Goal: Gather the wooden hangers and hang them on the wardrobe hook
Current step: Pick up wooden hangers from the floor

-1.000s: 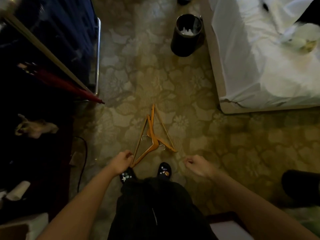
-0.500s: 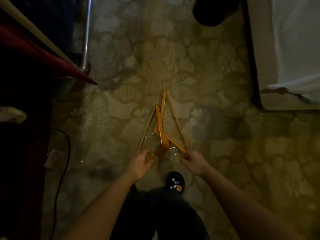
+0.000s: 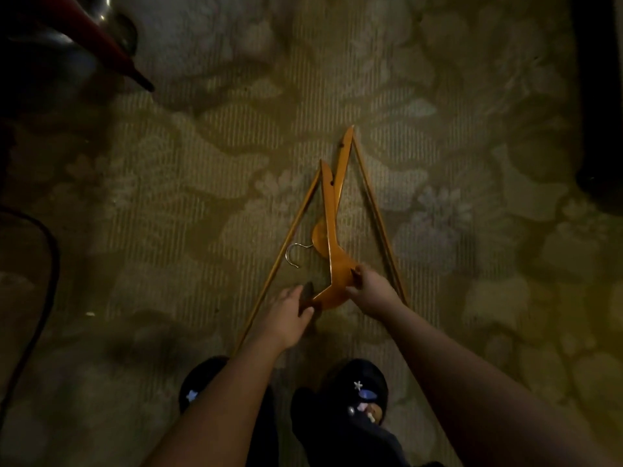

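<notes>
Two orange wooden hangers [image 3: 332,224] lie overlapped on the patterned carpet just ahead of my feet. A metal hook [image 3: 293,256] of one shows between their bars. My right hand [image 3: 369,288] grips the middle of the top hanger, fingers curled around its wooden neck. My left hand [image 3: 290,311] touches the lower arm of the same hanger near its end, fingers half bent against the wood; whether it grips is unclear. The wardrobe hook is out of view.
A red umbrella tip [image 3: 135,74] and a metal pole base [image 3: 111,15] sit at the top left. A black cable [image 3: 37,298] runs along the left edge. My dark slippers [image 3: 364,396] stand below the hangers. A dark bed base [image 3: 600,96] edges the right side.
I have bent closer to the floor, so the hangers look larger. My right hand moved from the hanger's right bar onto its middle and closed on it. My left hand slid onto the lower arm.
</notes>
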